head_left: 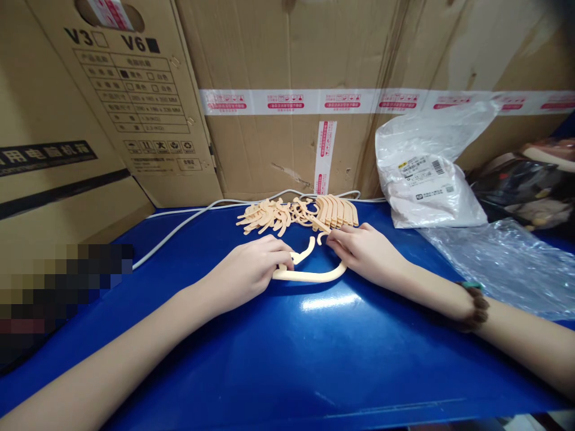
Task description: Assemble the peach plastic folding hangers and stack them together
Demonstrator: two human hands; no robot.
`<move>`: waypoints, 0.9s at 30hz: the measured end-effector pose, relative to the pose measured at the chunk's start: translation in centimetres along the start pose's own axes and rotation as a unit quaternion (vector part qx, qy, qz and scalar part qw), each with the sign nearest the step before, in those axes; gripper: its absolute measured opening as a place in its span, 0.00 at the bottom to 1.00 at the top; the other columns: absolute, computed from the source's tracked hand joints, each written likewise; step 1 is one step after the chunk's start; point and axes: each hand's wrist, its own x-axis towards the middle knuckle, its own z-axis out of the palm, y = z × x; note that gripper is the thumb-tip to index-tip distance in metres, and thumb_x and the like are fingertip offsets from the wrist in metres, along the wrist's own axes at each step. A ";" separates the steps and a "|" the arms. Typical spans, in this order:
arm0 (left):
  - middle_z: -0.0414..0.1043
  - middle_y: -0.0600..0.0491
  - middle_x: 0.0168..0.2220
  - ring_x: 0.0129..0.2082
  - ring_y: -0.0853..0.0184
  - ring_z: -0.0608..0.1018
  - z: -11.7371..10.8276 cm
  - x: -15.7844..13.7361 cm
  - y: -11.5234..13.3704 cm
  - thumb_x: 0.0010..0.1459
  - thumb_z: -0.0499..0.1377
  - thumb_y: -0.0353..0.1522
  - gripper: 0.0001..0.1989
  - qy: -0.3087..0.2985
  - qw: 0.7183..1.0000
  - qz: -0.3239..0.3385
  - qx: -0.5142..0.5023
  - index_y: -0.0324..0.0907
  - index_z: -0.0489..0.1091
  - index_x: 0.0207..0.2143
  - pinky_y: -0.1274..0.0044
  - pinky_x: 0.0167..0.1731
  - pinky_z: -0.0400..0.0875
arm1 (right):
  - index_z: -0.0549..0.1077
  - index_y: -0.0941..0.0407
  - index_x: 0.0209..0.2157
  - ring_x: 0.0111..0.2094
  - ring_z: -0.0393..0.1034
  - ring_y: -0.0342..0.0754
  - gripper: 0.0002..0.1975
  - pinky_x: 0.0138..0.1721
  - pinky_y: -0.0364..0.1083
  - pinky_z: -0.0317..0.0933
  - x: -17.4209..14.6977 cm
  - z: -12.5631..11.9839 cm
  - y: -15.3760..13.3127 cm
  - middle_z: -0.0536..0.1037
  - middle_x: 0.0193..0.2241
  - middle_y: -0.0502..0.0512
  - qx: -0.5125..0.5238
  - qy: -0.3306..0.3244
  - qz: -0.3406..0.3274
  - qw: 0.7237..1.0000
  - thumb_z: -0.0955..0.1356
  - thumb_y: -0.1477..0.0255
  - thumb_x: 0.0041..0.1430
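Note:
A cream plastic hanger, a long curved bar with a shorter curved arm above it, lies low over the blue table between my hands. My left hand is closed on its left end, thumb and fingers pinching where bar and arm meet. The right end of the bar runs under my right hand, whose fingers are bent and closed there. A small cream hook shows beside those right fingertips; whether it is joined to the hanger is hidden. Just behind lie a loose pile of short curved pieces and a row of nested hanger arms.
Large cardboard boxes wall off the back and left of the blue table. A white cable runs along the rear edge. To the right stand a white plastic parcel bag and clear plastic wrap.

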 end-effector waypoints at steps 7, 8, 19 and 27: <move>0.74 0.52 0.44 0.45 0.64 0.74 -0.1 -0.1 0.5 0.60 0.49 0.27 0.10 0.006 1.000 0.000 0.003 0.42 0.71 0.33 0.74 0.43 0.67 | 0.73 0.57 0.39 0.37 0.73 0.49 0.13 0.41 0.48 0.53 -0.1 -0.1 -0.1 0.79 0.36 0.56 -0.001 -0.014 0.001 1.000 0.58 0.77 0.64; 0.73 0.52 0.44 0.45 0.64 0.73 -0.1 -0.1 0.5 0.61 0.51 0.30 0.09 0.009 1.000 0.002 0.009 0.42 0.71 0.33 0.73 0.43 0.66 | 0.72 0.57 0.39 0.37 0.73 0.49 0.13 0.41 0.48 0.53 -0.1 -0.1 -0.2 0.79 0.36 0.56 0.001 -0.016 0.001 1.000 0.58 0.77 0.64; 0.72 0.54 0.42 0.40 0.66 0.75 0.3 -0.3 -0.2 0.64 0.54 0.34 0.07 0.007 0.999 0.002 0.049 0.43 0.71 0.38 0.76 0.37 0.66 | 0.70 0.58 0.43 0.38 0.73 0.48 0.12 0.44 0.48 0.55 -0.1 0.2 0.0 0.79 0.41 0.57 0.006 -0.008 0.001 1.000 0.58 0.77 0.63; 0.70 0.53 0.47 0.40 0.67 0.75 0.4 -0.4 -0.1 0.64 0.54 0.38 0.10 0.020 0.998 0.011 0.055 0.44 0.72 0.40 0.76 0.37 0.66 | 0.70 0.58 0.43 0.36 0.73 0.49 0.12 0.44 0.49 0.55 -0.1 0.2 0.1 0.79 0.40 0.57 -0.002 -0.013 0.008 1.000 0.57 0.76 0.64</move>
